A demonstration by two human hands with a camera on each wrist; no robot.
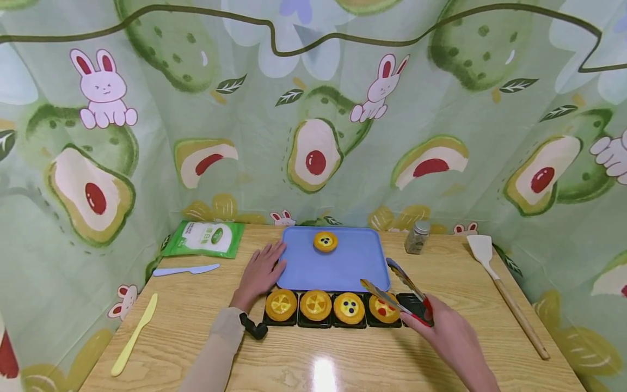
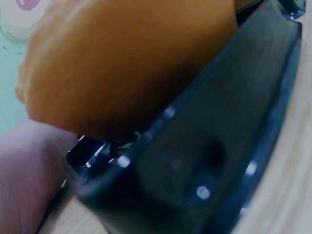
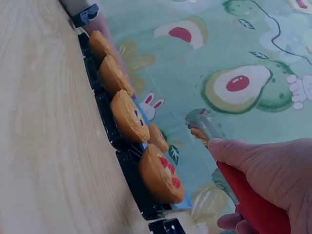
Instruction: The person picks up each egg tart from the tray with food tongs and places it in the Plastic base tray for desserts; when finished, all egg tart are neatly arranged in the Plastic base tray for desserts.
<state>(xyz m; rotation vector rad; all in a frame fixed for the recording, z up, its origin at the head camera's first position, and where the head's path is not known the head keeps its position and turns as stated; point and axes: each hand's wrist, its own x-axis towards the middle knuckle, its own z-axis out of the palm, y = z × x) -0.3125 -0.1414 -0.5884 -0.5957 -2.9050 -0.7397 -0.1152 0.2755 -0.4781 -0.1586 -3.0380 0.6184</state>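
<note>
My left hand rests with extended fingers at the left edge of a blue tray. On that tray, toward the back, sits an egg tart with blueberries. My right hand grips red-handled metal tongs, whose tips are spread apart with nothing between them. Along the tray's front runs a row of black holders. They carry two tarts with yellow wedges, a blueberry tart and a red-topped tart, partly behind the tongs. Close up, the left wrist view shows a tart, blurred.
Back left lie a green-and-white packet and a blue knife; a yellow knife is nearer. A small glass shaker stands back right, and a white spatula with wooden handle lies far right. A patterned curtain surrounds the table.
</note>
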